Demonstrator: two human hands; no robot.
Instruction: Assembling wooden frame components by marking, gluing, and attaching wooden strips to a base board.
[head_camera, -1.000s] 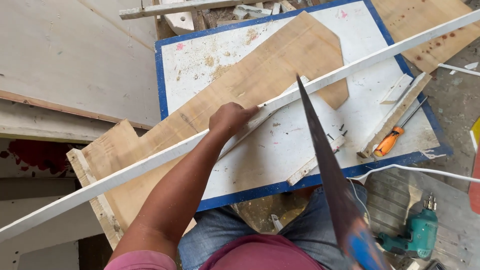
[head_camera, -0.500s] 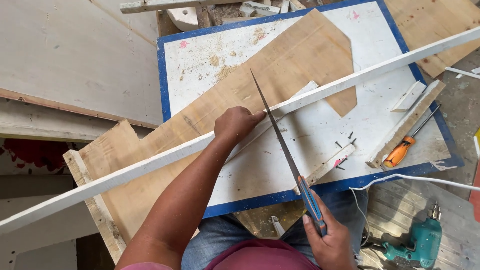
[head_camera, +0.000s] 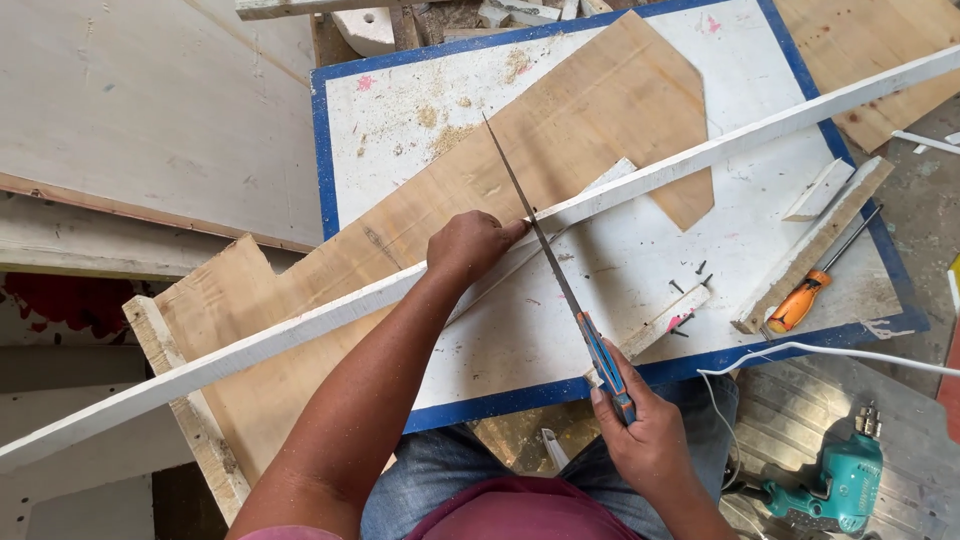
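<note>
Strip: the long white wooden strip (head_camera: 700, 160) lay slantwise across the blue-edged white board (head_camera: 400, 90), running from the lower left to the upper right, resting on a plywood sheet (head_camera: 600, 100).
Saw: the handsaw (head_camera: 545, 250) stood on edge across the strip, its thin blade meeting the wood right at the fingertips of the left hand, tip pointing away from the person.
Left hand: the left hand (head_camera: 470, 245) was closed over the strip, fingers curled down on it, thumb side touching the blade as a guide.
Right hand: the right hand (head_camera: 645, 435) was wrapped fully round the saw's blue-and-orange handle, no gap in the grip.
Risk 1: if the blade jumped out of its starting notch, I judged it would ride straight onto the guiding thumb, because the 2 were touching.
Risk 2: the strip was long and held at 1 point only; its far ends looked free, so it could pivot or chatter and bind the blade.
Risk 3: the white cable (head_camera: 830, 350) crossed the board's near edge just beside the saw arm and could snag an elbow.
Surroundings: an orange-handled screwdriver (head_camera: 800, 300) and a few loose screws (head_camera: 690, 275) lay right of the cut, a teal drill (head_camera: 835, 485) lower down by the knee.
</note>
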